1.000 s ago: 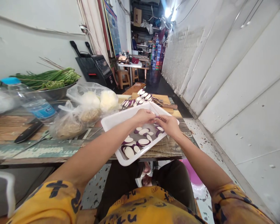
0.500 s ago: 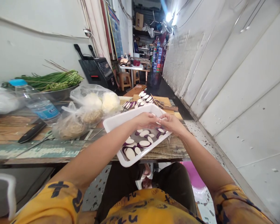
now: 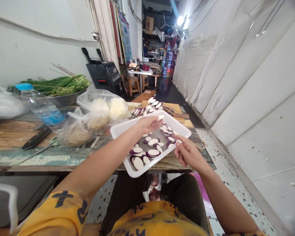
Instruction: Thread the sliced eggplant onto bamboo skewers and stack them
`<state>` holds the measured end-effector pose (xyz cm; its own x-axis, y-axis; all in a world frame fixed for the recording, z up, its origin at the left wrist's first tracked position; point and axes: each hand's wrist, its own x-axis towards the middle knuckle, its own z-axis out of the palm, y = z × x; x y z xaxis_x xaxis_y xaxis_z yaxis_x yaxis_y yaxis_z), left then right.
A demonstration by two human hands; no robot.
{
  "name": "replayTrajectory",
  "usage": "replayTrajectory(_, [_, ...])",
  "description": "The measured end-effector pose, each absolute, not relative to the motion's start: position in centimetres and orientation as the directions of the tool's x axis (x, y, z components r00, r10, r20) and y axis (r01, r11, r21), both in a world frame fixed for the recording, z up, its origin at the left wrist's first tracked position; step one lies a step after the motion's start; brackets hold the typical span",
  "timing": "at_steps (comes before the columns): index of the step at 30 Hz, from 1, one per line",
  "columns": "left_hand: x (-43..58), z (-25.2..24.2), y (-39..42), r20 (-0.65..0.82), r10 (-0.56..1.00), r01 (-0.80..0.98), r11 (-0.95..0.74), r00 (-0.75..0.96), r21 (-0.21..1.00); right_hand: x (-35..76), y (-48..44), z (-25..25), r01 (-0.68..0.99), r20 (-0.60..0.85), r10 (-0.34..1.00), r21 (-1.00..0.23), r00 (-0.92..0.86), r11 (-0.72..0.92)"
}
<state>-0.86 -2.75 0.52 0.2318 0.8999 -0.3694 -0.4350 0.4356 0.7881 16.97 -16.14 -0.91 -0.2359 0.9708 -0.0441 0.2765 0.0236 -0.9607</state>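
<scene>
Eggplant slice (image 3: 160, 117) lifted over the white tray (image 3: 132, 172) on the desk (image 3: 39, 157)
Left hand (image 3: 148, 124) pinches the slice above the tray's far rim, long axis pointing right. Right hand (image 3: 188, 153), at the tray's right rim, pinches a thin skewer (image 3: 175, 136) slanting over it.

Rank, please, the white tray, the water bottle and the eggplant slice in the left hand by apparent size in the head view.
Largest to smallest:
white tray
water bottle
eggplant slice in the left hand
</scene>
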Motion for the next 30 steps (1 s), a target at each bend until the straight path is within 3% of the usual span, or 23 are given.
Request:
replayTrajectory(6, [-0.9, 0.2, -2.5, -0.341, 0.915, -0.477, 0.403, 0.216, 0.781, 16.8, -16.3, -2.1, 0.661, 0.335, 0.939, -0.687, -0.08, 0.302])
replayTrajectory(9, [-1.0, 0.1, -2.4, -0.337, 0.918, -0.479, 0.397, 0.209, 0.783, 16.7, -16.1, -2.0, 0.706, 0.386, 0.916, -0.617, -0.111, 0.346])
replayTrajectory(15, [-0.9, 0.1, -2.5, -0.334, 0.921, -0.463, 0.389, 0.2, 0.796, 16.1, -15.7, -2.6, 0.668, 0.467, 0.881, -0.633, -0.073, 0.391])
replayTrajectory(30, [-0.7, 0.4, -3.0, -0.29, 0.929, -0.414, 0.363, 0.231, 0.834, 16.1, -15.2, -3.5, 0.656, 0.479, 0.876, -0.644, -0.053, 0.392])
